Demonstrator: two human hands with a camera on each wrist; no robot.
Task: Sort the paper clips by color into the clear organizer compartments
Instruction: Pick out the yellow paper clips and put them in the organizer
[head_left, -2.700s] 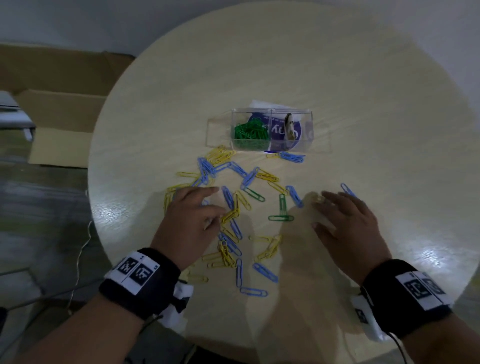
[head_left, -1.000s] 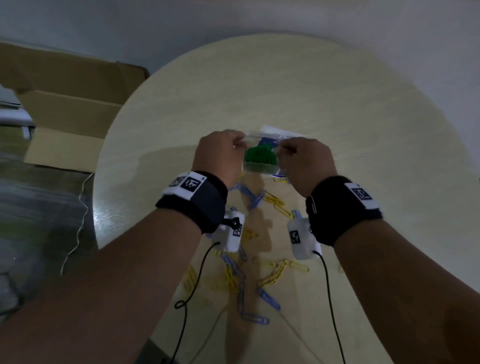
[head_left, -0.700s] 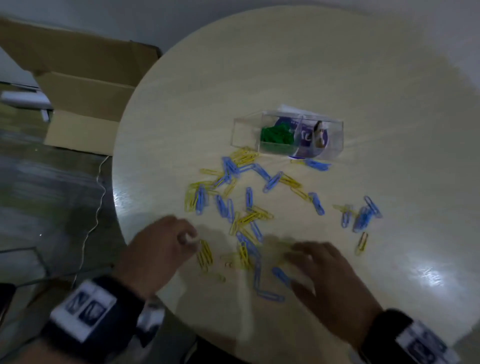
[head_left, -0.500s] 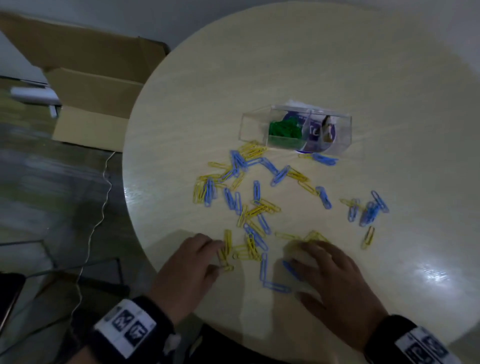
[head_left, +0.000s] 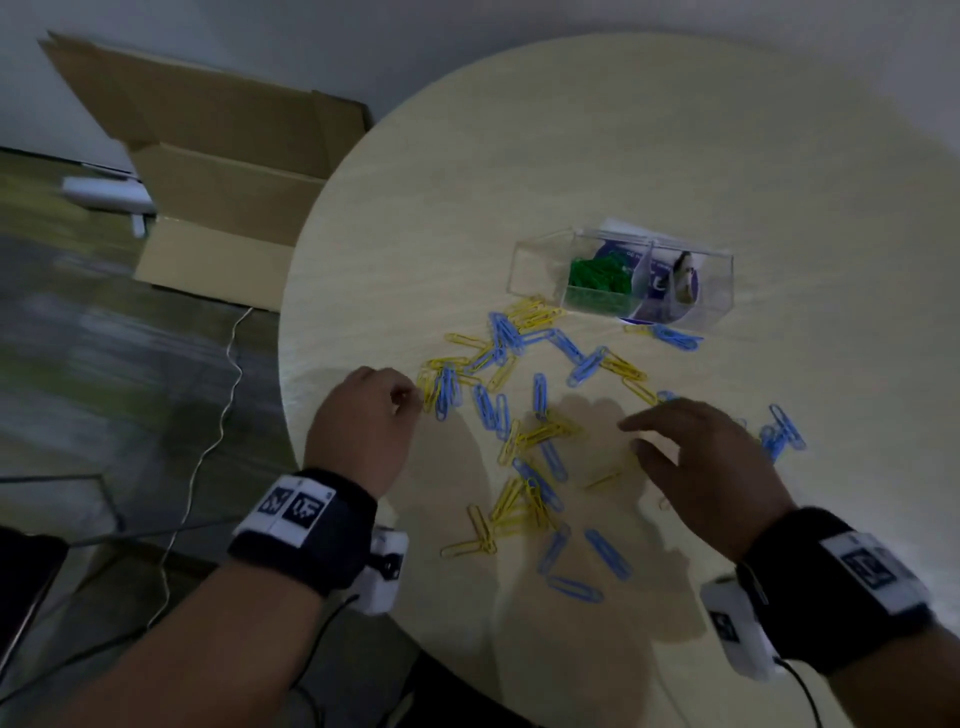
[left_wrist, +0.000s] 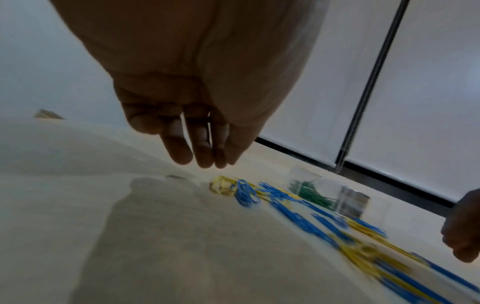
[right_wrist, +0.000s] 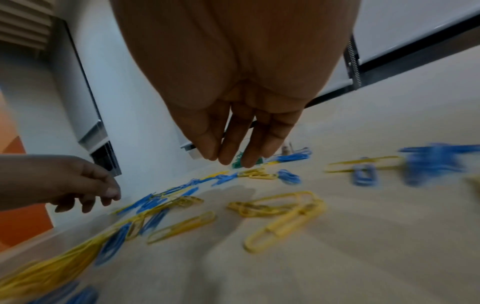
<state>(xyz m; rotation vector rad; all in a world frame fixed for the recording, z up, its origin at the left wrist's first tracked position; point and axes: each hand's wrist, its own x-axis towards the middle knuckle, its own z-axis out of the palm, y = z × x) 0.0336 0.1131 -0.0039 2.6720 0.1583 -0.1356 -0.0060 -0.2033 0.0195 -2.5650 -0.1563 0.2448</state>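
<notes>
Yellow clips (head_left: 540, 434) and blue clips (head_left: 488, 405) lie scattered across the round table (head_left: 571, 130). The clear organizer (head_left: 535, 260) stands beyond them, with green clips (head_left: 597, 278) in its middle compartment. My left hand (head_left: 402, 402) hovers at the left end of the scatter, fingers loosely curled, holding nothing. In the left wrist view its fingers (left_wrist: 179, 148) hang just above the table, short of a yellow and blue clump (left_wrist: 233, 190). My right hand (head_left: 644, 436) hovers with fingers spread over the right side. In the right wrist view its fingers (right_wrist: 233, 144) are straight and bare above yellow clips (right_wrist: 280, 214).
A small cluster of blue clips (head_left: 782, 431) lies right of my right hand. An open cardboard box (head_left: 223, 197) stands on the floor left of the table, with a thin cable (head_left: 218, 415) trailing beside the table edge. The near table edge runs under my wrists.
Both hands have moved forward from the near edge into the scatter, the left toward the left clump and the right toward the right side. A second ago both were at the organizer.
</notes>
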